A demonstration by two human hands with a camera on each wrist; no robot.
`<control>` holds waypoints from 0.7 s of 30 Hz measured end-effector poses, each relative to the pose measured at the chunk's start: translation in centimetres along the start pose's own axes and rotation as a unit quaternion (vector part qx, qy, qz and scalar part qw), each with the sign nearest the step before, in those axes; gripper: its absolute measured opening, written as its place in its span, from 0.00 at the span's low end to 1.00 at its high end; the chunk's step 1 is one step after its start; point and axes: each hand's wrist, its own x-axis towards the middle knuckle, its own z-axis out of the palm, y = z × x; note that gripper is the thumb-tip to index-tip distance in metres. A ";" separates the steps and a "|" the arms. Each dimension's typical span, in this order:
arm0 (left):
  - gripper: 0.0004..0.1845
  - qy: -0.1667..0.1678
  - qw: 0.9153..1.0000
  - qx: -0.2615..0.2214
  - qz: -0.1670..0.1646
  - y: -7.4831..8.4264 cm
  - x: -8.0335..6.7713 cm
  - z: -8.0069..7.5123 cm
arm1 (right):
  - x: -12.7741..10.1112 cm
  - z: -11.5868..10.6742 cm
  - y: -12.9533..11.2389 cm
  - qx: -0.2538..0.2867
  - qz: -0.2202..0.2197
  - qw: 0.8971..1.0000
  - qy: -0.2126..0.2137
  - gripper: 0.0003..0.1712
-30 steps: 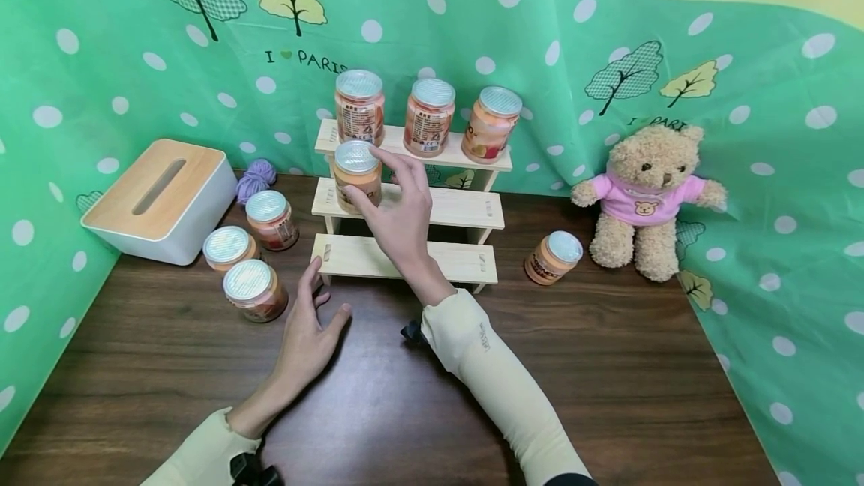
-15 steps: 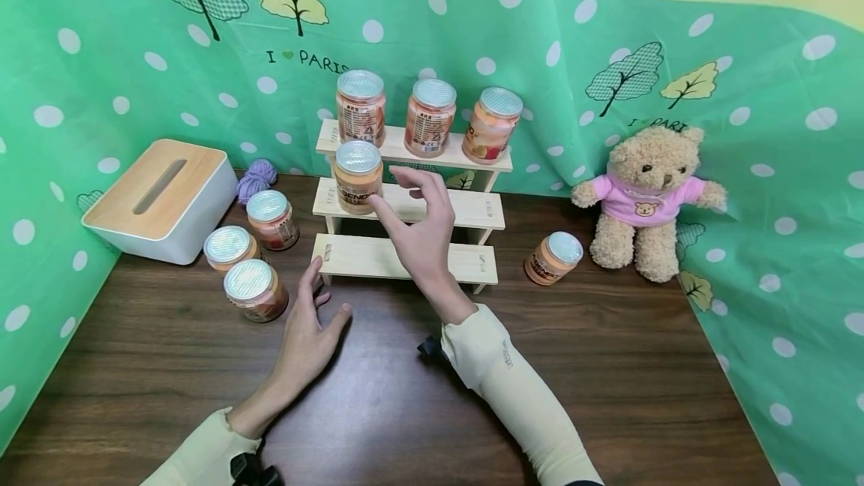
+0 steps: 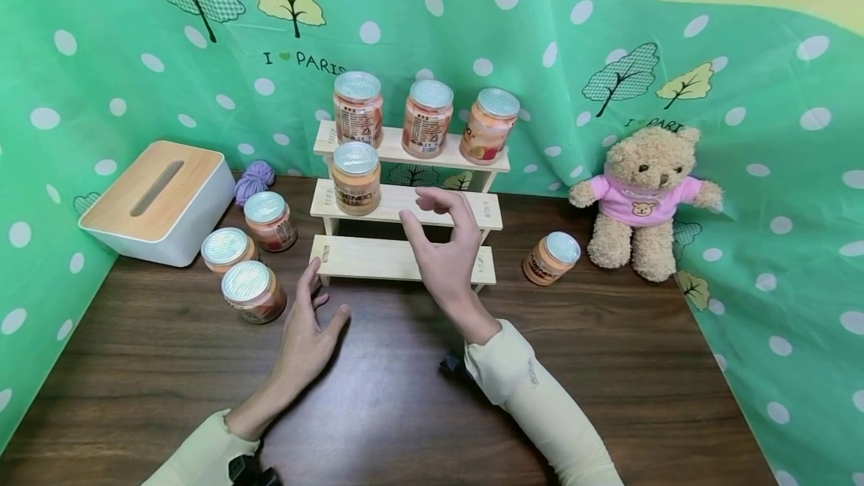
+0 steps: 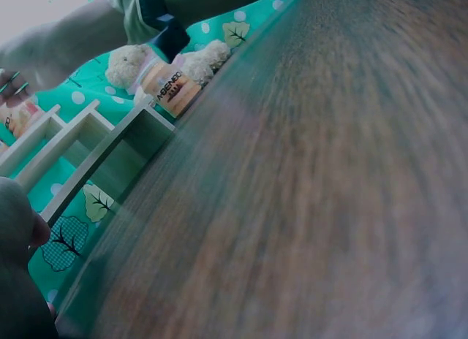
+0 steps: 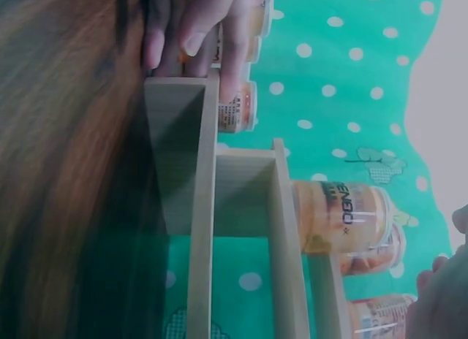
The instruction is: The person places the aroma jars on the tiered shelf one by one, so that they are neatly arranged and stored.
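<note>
while the left hand [image 3: 307, 336] lies flat, the empty, loosely open right hand [image 3: 445, 250] hovers before the rack's [image 3: 405, 261] bare front edge.

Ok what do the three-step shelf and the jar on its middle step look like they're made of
The three-step shelf looks like pale unfinished wood: light matte boards with faint grain and visible joint slots. The jar on its middle step seems to be clear glass or plastic, which one I cannot tell, with an orange printed label and a silvery lid that looks like embossed metal or foil.
</note>
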 end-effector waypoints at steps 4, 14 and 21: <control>0.51 0.002 1.000 -0.002 0.002 0.8 -0.1 -0.2 | -0.5 -0.9 0.1 0.008 0.001 1.000 0.011 0.15; 0.53 -0.006 1.000 0.002 -0.006 -0.4 0.0 -0.1 | 0.0 -3.4 0.6 0.034 0.011 0.998 0.061 0.11; 0.53 -0.005 1.000 0.000 0.000 -0.7 0.0 0.0 | 0.3 -5.3 0.6 0.034 0.015 0.996 0.075 0.11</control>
